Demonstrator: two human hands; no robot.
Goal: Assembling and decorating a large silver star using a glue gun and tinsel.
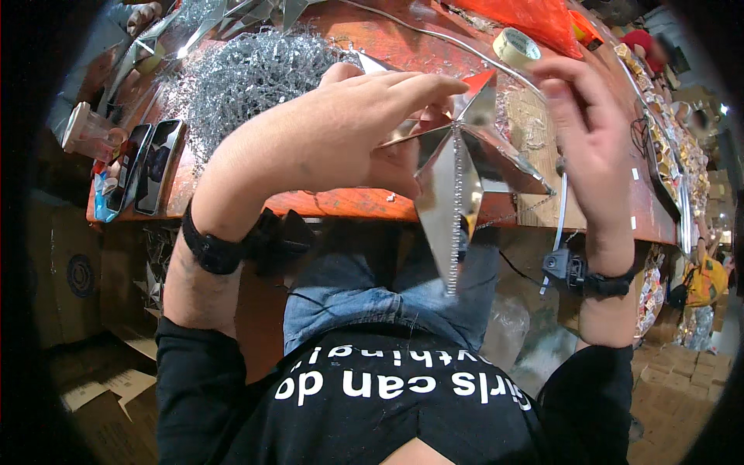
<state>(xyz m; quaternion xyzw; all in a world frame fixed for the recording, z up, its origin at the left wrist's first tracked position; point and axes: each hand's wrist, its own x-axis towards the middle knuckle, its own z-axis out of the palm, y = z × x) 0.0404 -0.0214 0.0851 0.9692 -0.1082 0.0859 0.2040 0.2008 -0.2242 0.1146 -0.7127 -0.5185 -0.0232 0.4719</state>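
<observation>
My left hand point(349, 124) is closed around a shiny silver star ornament point(446, 182), gripping it by its upper left side. The star tilts over the table's front edge, with its longest point hanging down above my lap. A strip of small silver beads point(456, 201) runs along the ridge of that point. A thin strand sags beside the lower right point. Apart from the star, to its right, is my right hand point(593, 147), raised with its fingers curved. Motion smears those fingertips, so whether they hold anything is unclear.
Silver tinsel point(248, 93) is heaped behind my left arm, and more silver stars point(291, 12) lie at the back. Two phones point(159, 167) and a clear plastic cup point(89, 132) sit at the left. A tape roll point(516, 50) and red plastic point(527, 19) lie far right on the red table point(349, 203).
</observation>
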